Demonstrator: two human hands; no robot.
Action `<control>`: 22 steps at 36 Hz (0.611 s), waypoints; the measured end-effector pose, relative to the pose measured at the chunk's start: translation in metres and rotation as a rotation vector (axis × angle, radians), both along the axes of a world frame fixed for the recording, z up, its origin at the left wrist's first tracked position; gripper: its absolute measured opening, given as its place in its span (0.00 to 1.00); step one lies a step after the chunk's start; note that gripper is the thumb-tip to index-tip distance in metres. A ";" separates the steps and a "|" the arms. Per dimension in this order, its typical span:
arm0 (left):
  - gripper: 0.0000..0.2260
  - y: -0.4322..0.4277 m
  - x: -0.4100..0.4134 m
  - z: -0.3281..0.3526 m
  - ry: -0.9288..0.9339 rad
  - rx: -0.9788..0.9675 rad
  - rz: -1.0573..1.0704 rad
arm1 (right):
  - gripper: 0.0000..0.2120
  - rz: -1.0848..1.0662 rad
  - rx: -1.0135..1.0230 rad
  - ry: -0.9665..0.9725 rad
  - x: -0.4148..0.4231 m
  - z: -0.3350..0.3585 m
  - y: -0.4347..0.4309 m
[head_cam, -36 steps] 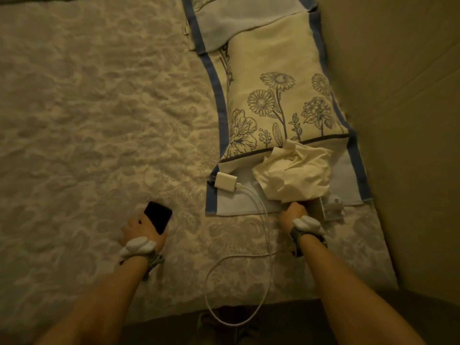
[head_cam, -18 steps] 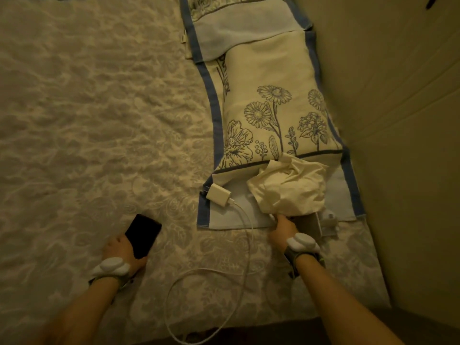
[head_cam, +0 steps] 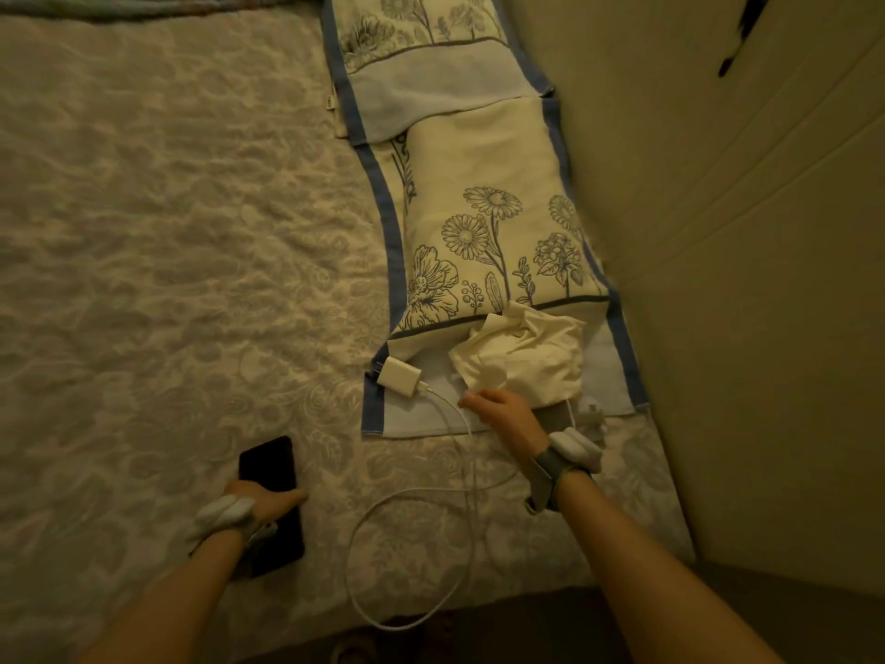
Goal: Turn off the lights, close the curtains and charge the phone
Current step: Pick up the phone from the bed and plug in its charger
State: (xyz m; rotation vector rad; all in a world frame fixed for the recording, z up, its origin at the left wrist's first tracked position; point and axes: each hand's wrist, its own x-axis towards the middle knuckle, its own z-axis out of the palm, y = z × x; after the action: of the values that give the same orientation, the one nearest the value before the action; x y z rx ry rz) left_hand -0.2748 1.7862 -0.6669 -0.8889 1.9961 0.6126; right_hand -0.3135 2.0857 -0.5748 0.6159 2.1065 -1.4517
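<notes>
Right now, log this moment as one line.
left hand: grips phone | right hand: grips cable near charger | phone: not plugged in

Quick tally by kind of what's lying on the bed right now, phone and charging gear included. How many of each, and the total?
Phone: 1, held in the left hand
Charger adapter: 1
Charging cable: 1
Floral pillow: 2, near and far
Crumpled cloth: 1
Total: 6
</notes>
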 end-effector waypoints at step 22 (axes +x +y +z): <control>0.16 0.077 -0.076 0.259 0.027 1.049 0.893 | 0.09 0.200 0.185 0.662 0.018 0.198 -0.051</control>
State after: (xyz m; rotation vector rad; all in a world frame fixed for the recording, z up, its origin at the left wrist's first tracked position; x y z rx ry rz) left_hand -0.3511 1.8634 -0.4078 -1.0056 0.9058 1.9165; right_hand -0.2954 2.0343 -0.3772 -0.0426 2.7281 -1.4874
